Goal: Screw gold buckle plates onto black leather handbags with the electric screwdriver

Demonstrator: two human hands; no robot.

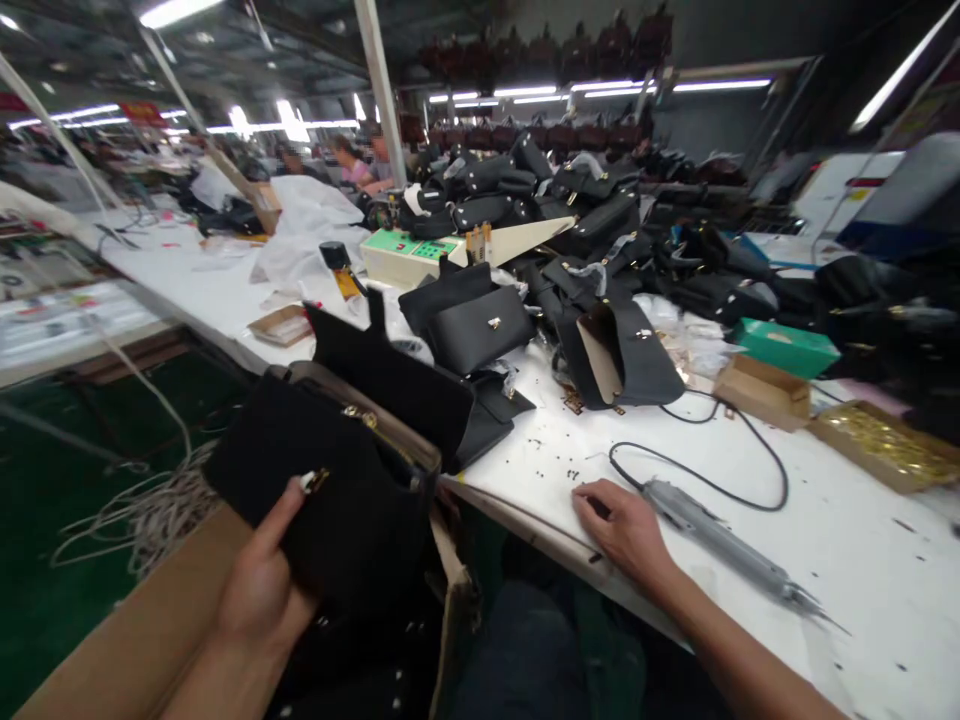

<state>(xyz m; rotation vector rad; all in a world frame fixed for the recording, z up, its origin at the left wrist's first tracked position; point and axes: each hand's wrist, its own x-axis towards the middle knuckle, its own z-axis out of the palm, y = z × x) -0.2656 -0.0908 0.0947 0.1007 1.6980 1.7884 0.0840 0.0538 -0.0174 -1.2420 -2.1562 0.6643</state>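
Note:
My left hand (262, 580) grips a black handbag (352, 530), its thumb on the front beside a gold clasp with a white piece on it. The bag's flap stands up and a gold zipper shows along the top. It is held above an open cardboard box (142, 620) with more black bags inside. Near the table's front edge rests my right hand (619, 525), fingers curled down at the white surface; whether anything is between them is hidden. Tiny dark screws (571, 475) lie just beyond its fingertips. A grey electric screwdriver (731, 545) lies to its right.
Black bags (480, 325) stand and heap across the table (885, 590). A cream machine with a green panel (412, 250) sits behind. At right are a green box (784, 345) and a carton of gold hardware (885, 440). The screwdriver's cable (784, 480) loops over the table. Rope (165, 510) lies at left.

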